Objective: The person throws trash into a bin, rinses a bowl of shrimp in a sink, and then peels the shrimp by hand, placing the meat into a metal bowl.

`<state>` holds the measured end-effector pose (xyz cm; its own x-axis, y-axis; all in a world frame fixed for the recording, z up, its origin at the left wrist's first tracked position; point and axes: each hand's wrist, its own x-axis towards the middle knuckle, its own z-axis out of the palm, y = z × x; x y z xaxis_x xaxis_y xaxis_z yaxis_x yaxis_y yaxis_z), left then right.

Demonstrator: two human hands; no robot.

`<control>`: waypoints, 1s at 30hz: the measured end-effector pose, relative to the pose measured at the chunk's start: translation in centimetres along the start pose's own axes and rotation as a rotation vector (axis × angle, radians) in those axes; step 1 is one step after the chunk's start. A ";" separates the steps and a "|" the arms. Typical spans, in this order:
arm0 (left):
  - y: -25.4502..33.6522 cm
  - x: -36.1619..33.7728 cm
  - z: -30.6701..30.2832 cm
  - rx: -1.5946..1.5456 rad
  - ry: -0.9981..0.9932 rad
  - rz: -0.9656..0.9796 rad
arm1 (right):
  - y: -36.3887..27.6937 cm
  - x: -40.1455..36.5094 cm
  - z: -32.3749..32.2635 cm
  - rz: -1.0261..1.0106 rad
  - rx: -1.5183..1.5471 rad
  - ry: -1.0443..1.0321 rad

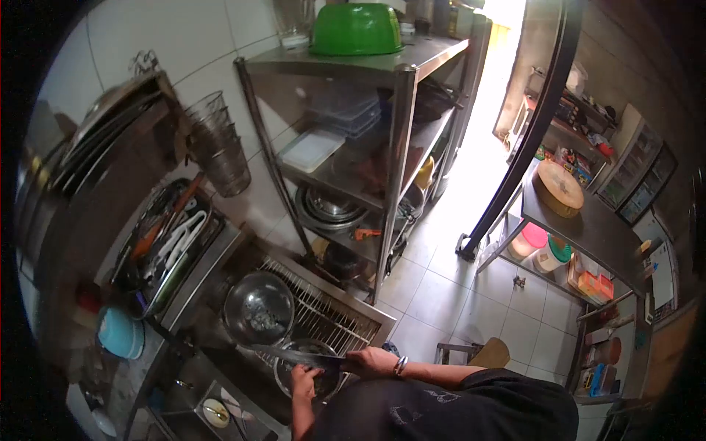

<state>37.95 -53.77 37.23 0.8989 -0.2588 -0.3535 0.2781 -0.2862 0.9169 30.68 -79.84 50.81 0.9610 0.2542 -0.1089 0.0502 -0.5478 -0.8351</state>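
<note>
My right hand (370, 361), with bangles at the wrist, is wrapped around the handle of a long knife (298, 356). The blade points left across a metal bowl (323, 388). My left hand (304, 381) is just below the blade, over the same bowl, with its fingers bent together. Whatever those fingers hold is too small and dark to make out, and the bowl's contents are mostly hidden. Just beyond the blade stands a second round metal bowl (259, 309), with a little pale material at its bottom.
Both bowls rest on a metal rack (323, 312). A steel shelf (401, 184) with a green basin (356, 29) stands behind it. At left are a utensil tray (165, 246) and a blue tub (121, 333). A stool (491, 354) is on the right, before a table with a round wooden block (557, 189).
</note>
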 end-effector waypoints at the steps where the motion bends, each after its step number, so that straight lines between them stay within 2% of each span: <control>1: 0.1 0.1 0.0 -0.329 -0.034 -0.102 | -0.3 0.2 0.1 -0.004 -0.022 0.030; 2: 0.5 0.2 0.1 -0.659 -0.067 -0.200 | -0.3 0.3 0.0 -0.012 -0.014 0.032; 3: 0.6 0.2 0.1 -0.703 -0.065 -0.179 | -0.8 0.4 -0.2 0.007 -0.021 0.055; 6: 2.0 -0.3 0.0 -0.786 -0.088 -0.118 | -1.6 0.7 -0.2 0.044 -0.061 0.096; 11: 2.4 -0.8 -0.1 -0.672 -0.121 -0.125 | -1.8 0.9 -0.8 0.087 -0.079 0.104; 13: 4.0 -1.9 0.2 0.293 -0.008 0.151 | -1.7 1.0 -0.6 0.095 -0.083 0.081; 14: 3.6 -1.9 0.3 0.288 -0.006 0.147 | -1.5 1.0 -0.5 0.089 -0.095 0.084; 16: 1.9 -1.6 0.5 1.055 0.201 0.493 | -1.4 1.0 -0.4 0.085 -0.105 0.084; 17: 1.2 -1.3 1.1 1.082 0.279 0.473 | -1.5 1.1 -0.4 0.109 -0.109 0.080; 18: 0.5 -1.1 1.2 1.082 0.277 0.469 | -1.6 1.1 -0.5 0.134 -0.112 0.075; 20: 0.3 -0.6 1.3 0.486 0.135 0.132 | -1.1 1.2 -0.5 0.116 -0.114 0.077; 21: 0.6 -0.6 1.2 0.210 0.063 0.183 | -1.0 1.1 -0.4 0.096 -0.119 0.083; 24: 3.4 -1.7 1.1 0.184 0.090 0.118 | -1.5 0.7 -0.8 0.107 -0.112 0.088; 25: 3.7 -1.8 0.9 0.174 0.125 0.237 | -1.4 0.5 -0.6 0.135 -0.105 0.092; 26: 3.8 -2.0 0.8 0.154 0.135 0.233 | -2.2 0.2 -1.2 0.158 -0.065 0.083; 27: 3.1 -1.7 0.8 -0.026 0.118 0.183 | -1.3 0.2 -0.9 0.147 -0.073 0.114; 28: 4.0 -2.0 0.7 -0.025 0.122 0.141 | -0.3 -0.1 -0.2 0.136 -0.071 0.127; 30: 6.5 -2.8 0.8 -0.267 0.145 0.008 | 0.3 -0.6 0.5 0.192 -0.065 0.162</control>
<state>36.96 -55.65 44.05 0.9351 -0.1206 -0.3333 0.3326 -0.0267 0.9427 30.01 -79.74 50.34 0.9854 0.0128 -0.1699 -0.1247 -0.6251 -0.7705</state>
